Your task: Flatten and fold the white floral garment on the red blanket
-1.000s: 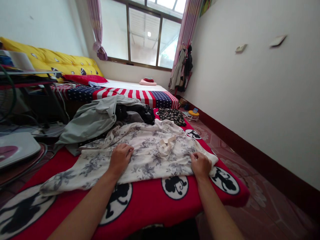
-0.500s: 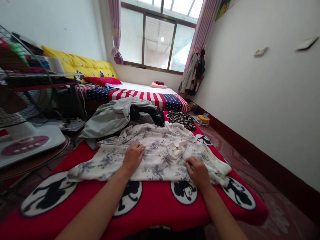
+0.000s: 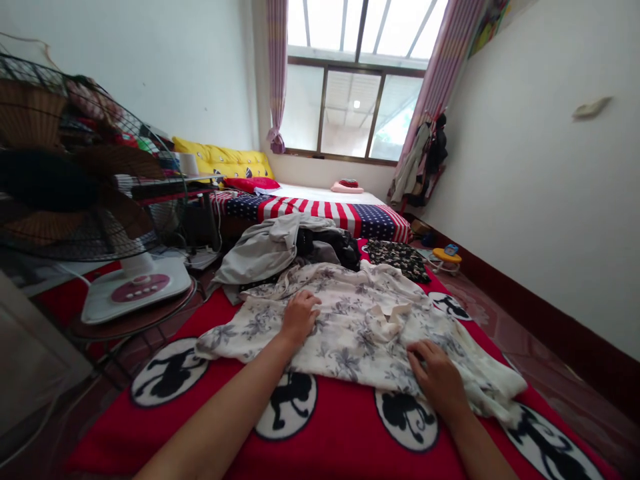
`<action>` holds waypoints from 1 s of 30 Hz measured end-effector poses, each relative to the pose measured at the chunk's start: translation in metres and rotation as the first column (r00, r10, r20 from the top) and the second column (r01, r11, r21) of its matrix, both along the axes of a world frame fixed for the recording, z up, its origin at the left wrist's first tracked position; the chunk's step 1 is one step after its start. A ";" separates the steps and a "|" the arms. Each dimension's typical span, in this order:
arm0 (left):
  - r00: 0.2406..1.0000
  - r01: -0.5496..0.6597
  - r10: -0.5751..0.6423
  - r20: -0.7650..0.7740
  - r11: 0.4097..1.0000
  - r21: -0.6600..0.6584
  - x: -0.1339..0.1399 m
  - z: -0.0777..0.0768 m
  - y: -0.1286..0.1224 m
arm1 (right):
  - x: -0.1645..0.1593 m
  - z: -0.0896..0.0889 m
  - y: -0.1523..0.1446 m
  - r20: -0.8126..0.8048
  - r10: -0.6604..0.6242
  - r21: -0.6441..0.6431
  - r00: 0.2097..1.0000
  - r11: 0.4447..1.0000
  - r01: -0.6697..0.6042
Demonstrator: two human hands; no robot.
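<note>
A white shirt [image 3: 345, 357] with grey flower prints lies spread over a red blanket [image 3: 345, 440] that has black monkey figures in white ovals. Its pale collar [image 3: 393, 320] faces up, between my hands and to the right. On the left-middle part of the cloth my left hand [image 3: 300, 317] rests, fingers stretched out and lying on it. Nearer to me, below the collar, my right hand [image 3: 437, 373] lies on the shirt with fingers loosely bent and slightly apart. Neither hand grips a fold that I can see.
Behind the shirt are a heaped grey garment [image 3: 265, 250], dark clothing [image 3: 343, 247] and a black patterned cloth [image 3: 397, 259]. A fan [image 3: 135, 287] stands on a round stool at the left. A bed [image 3: 310, 210] is under the window. A small yellow stool [image 3: 447, 255] is at the right.
The view has turned left and up, so everything sits further right and more of the fan shows. Both hands stay on the shirt, which lies much as before.
</note>
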State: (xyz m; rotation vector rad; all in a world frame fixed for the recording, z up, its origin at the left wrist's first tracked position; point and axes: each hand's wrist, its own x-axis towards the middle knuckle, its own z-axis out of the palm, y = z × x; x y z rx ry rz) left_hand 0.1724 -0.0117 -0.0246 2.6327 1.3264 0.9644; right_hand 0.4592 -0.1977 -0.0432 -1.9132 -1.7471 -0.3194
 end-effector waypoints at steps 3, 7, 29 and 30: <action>1.000 0.011 -0.011 -0.010 1.000 0.000 -0.019 -0.004 -0.001 | 0.001 -0.001 0.000 -0.008 0.003 -0.011 1.000 1.000 -0.003; 0.984 -0.030 0.019 -0.177 0.998 -0.057 -0.038 -0.010 0.003 | 0.000 0.000 0.001 0.013 -0.018 -0.001 1.000 1.000 0.018; 0.889 -0.138 0.112 -0.443 0.990 -0.026 0.058 0.051 0.127 | -0.005 -0.001 0.001 -0.105 -0.031 0.009 0.994 0.999 0.032; 0.885 -0.149 0.121 -0.450 0.988 -0.028 0.058 0.053 0.128 | -0.005 -0.002 0.001 -0.107 -0.033 0.007 0.994 0.999 0.034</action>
